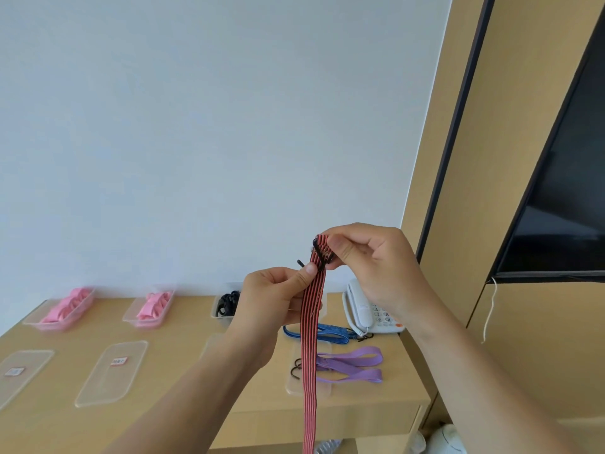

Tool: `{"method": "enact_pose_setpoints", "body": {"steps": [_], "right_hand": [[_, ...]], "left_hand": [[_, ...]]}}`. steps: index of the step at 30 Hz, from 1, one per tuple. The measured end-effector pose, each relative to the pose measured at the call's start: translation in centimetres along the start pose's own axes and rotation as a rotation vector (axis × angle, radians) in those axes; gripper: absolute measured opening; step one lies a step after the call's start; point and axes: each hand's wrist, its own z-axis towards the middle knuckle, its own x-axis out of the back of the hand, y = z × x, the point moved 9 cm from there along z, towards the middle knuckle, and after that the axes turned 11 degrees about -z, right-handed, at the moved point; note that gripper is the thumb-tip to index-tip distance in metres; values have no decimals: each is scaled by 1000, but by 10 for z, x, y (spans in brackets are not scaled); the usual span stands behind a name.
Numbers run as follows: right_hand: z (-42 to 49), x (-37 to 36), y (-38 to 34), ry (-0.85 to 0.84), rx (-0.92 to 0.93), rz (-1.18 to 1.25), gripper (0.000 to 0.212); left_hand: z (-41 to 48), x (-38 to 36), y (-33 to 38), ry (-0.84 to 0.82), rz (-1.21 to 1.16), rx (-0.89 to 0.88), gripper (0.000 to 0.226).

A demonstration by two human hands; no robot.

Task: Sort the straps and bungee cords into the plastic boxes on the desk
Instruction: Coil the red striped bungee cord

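A flat red-and-black striped bungee cord (311, 339) hangs down in front of me, held up above the desk. My right hand (366, 257) pinches its top end at the black hook. Just below, my left hand (275, 299) pinches the cord, with a black hook tip poking out beside the thumb. Two clear boxes hold pink straps (67, 308) (154, 308), and a third box holds black cords (227, 303). A blue bungee cord (330, 334) and purple straps (353, 363) lie on the desk at the right.
Clear lids (113, 371) (19, 371) with labels lie on the wooden desk (176, 355) front left. A white telephone (370, 311) stands at the desk's back right corner. A dark screen (563, 198) hangs on the wood panel at right.
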Motion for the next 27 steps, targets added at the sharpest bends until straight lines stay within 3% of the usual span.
{"method": "enact_pose_setpoints", "body": {"steps": [8,13,18,27], "right_hand": [[-17,-1,-22,87,283,-275,16],[-35,-4,-24,180,389,-380,19],[-50,-8,-18,289,440,-411,23],[-60,-17,-13,300,501,-487,30]], "left_hand": [[-1,-1,-2,-23,-71,-4,21],[0,-1,-7,-67,-155,54,27],[2,0,-9,-71,-204,107,33],[0,-10,-4,-132,-223,102,34]]}}
